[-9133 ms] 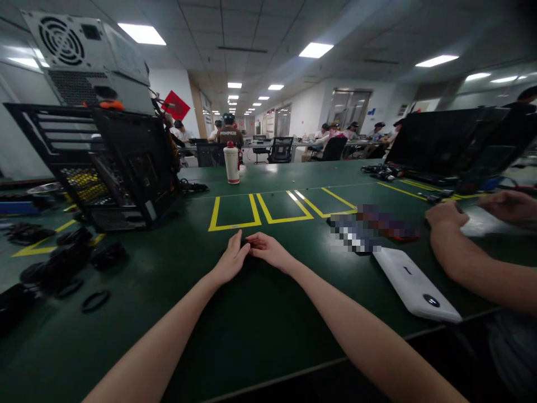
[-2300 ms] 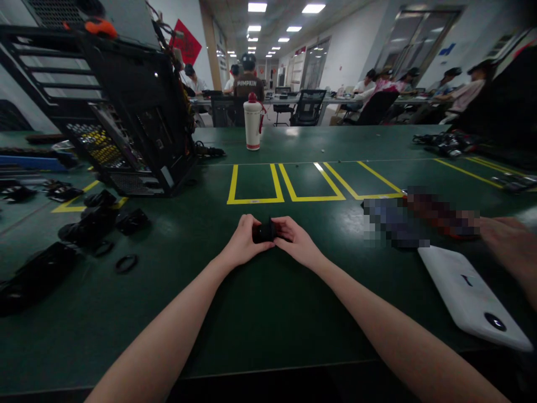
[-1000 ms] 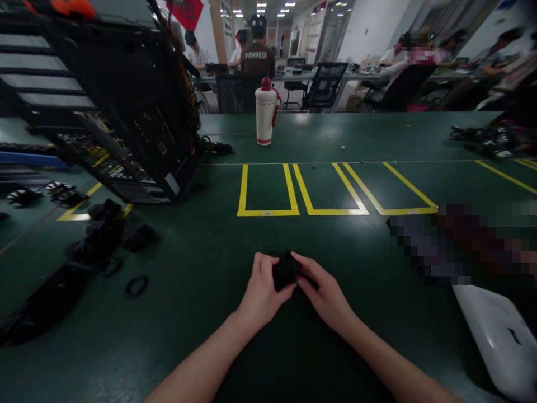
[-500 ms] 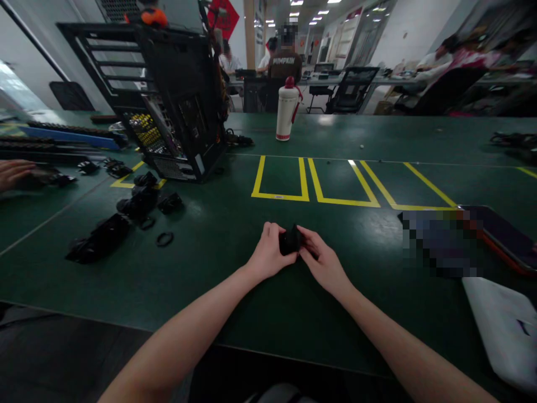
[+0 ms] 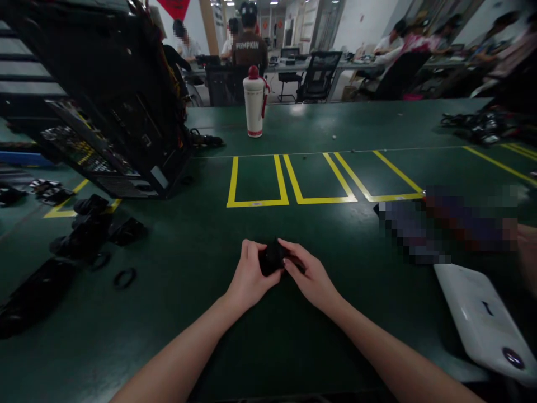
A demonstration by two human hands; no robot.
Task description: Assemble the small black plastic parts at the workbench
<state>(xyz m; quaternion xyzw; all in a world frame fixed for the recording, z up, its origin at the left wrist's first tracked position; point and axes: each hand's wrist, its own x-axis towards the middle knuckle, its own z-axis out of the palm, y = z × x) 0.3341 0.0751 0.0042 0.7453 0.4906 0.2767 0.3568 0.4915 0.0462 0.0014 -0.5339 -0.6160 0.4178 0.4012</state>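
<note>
A small black part (image 5: 274, 254), too dark to name more exactly, is held between both hands just above the green table (image 5: 188, 341). My left hand (image 5: 250, 274) wraps its fingers and thumb around the part's left side. From the right, the fingertips and thumb of my right hand (image 5: 308, 271) pinch its edge. Nearest on the left lie a black ring (image 5: 125, 277), a second black ring (image 5: 99, 261) and several dark black parts (image 5: 79, 238), whose details are lost in shadow.
A black computer case (image 5: 121, 106) stands at the left, a white bottle with a red lid (image 5: 254, 106) behind. Yellow tape outlines (image 5: 258, 203) mark the table. Rightward lie blurred-out flat objects (image 5: 409, 232), a white device (image 5: 482, 319) and cables (image 5: 486, 126). Another person's hand (image 5: 527, 257) shows at the right edge.
The view has turned right and tilted, so most things sit further left. Both hands keep hold of the black part. Another person's hand has come in at the right edge.
</note>
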